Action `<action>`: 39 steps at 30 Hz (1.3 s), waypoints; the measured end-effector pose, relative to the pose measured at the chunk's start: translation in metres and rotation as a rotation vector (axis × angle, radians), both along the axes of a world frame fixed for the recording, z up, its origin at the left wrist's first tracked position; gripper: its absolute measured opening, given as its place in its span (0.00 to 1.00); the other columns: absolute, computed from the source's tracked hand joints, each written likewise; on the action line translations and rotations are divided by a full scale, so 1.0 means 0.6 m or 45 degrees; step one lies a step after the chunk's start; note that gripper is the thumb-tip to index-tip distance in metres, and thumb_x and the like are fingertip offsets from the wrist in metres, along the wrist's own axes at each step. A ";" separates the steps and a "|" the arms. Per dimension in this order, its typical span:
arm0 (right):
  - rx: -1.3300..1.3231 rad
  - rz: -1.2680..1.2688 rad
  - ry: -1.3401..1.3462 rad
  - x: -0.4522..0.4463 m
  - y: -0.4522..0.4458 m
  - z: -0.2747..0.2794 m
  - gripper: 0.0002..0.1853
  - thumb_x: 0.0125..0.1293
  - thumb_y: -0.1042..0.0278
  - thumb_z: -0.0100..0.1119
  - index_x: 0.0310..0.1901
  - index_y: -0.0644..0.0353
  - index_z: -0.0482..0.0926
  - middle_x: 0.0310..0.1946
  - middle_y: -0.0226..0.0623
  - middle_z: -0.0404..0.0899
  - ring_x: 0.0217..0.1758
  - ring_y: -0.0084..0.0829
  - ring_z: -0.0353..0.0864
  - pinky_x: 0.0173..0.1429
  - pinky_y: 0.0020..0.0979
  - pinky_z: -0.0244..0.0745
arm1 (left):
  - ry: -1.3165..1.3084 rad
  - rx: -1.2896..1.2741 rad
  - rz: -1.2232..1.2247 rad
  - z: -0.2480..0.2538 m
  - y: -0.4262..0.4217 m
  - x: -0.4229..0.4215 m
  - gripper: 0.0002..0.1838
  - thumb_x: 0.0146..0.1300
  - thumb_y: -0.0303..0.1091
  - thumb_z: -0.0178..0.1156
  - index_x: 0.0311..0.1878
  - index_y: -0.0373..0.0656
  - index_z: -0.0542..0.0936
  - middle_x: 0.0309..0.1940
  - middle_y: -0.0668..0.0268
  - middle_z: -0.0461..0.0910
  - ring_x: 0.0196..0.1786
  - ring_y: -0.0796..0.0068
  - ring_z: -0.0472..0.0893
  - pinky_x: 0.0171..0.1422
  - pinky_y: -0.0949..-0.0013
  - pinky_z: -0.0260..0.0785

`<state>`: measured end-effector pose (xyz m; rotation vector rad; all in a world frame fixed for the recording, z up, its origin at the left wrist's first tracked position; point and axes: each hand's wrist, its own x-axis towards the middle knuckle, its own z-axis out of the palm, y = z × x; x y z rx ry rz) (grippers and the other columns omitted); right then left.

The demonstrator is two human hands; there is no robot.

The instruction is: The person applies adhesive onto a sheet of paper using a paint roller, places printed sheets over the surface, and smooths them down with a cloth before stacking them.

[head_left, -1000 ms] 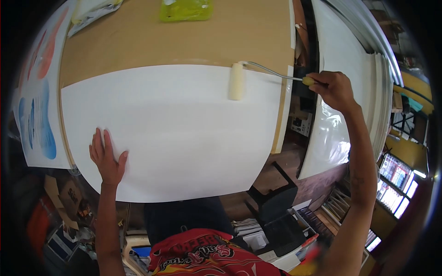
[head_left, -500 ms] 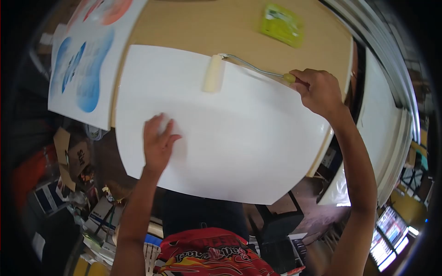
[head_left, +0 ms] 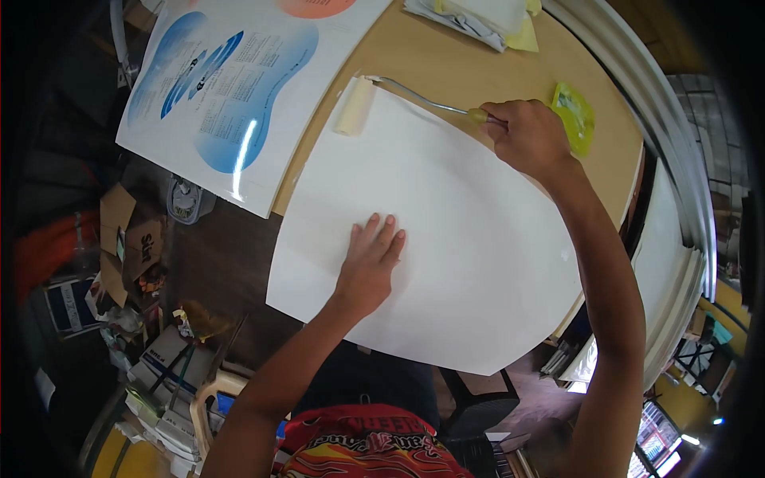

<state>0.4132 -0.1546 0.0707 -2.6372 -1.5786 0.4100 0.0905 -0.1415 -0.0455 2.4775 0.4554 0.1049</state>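
Note:
A large white sheet (head_left: 446, 239) lies over the near part of a brown board (head_left: 446, 60). My right hand (head_left: 532, 135) is closed round the handle of a paint roller (head_left: 356, 106). The cream roller rests at the sheet's far left corner, and its wire arm runs right to the handle. Flat on the sheet, left of its middle, my left hand (head_left: 373, 259) has its fingers a little apart and holds nothing. A printed sheet with blue shapes (head_left: 231, 103) lies to the left of the board.
A yellow-green packet (head_left: 574, 119) lies beyond my right hand, and a stack of papers (head_left: 470, 20) is at the board's far side. Below left are a cardboard box (head_left: 131, 239) and a plastic tub (head_left: 185, 201). A black chair (head_left: 482, 406) stands near my legs.
The view has turned, bringing the printed sheet further in. The roller has moved left over the white sheet to its far left corner. My left hand lifted slightly, moved right and lies flat again.

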 end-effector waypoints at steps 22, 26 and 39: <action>-0.132 -0.364 -0.041 0.102 -0.654 0.079 0.14 0.56 0.71 0.70 0.46 0.56 0.86 0.32 0.40 0.84 0.34 0.44 0.85 0.40 0.41 0.78 | 0.092 0.271 -0.108 -0.004 -0.006 0.001 0.25 0.68 0.26 0.57 0.69 0.42 0.74 0.75 0.52 0.64 0.77 0.42 0.60 0.79 0.38 0.50; -0.240 -0.474 -0.068 0.106 -0.797 0.103 0.14 0.57 0.72 0.69 0.46 0.56 0.86 0.30 0.41 0.84 0.33 0.44 0.84 0.39 0.40 0.78 | 0.111 0.304 -0.090 -0.006 -0.012 0.002 0.23 0.72 0.29 0.54 0.70 0.43 0.73 0.75 0.53 0.65 0.78 0.44 0.59 0.79 0.39 0.48; 0.333 -1.395 0.684 -0.306 -0.891 0.091 0.25 0.68 0.75 0.60 0.66 0.65 0.72 0.41 0.53 0.82 0.40 0.41 0.85 0.46 0.36 0.78 | 0.105 0.441 -0.224 -0.009 -0.009 0.003 0.25 0.74 0.26 0.52 0.73 0.38 0.69 0.76 0.48 0.62 0.79 0.41 0.57 0.79 0.49 0.52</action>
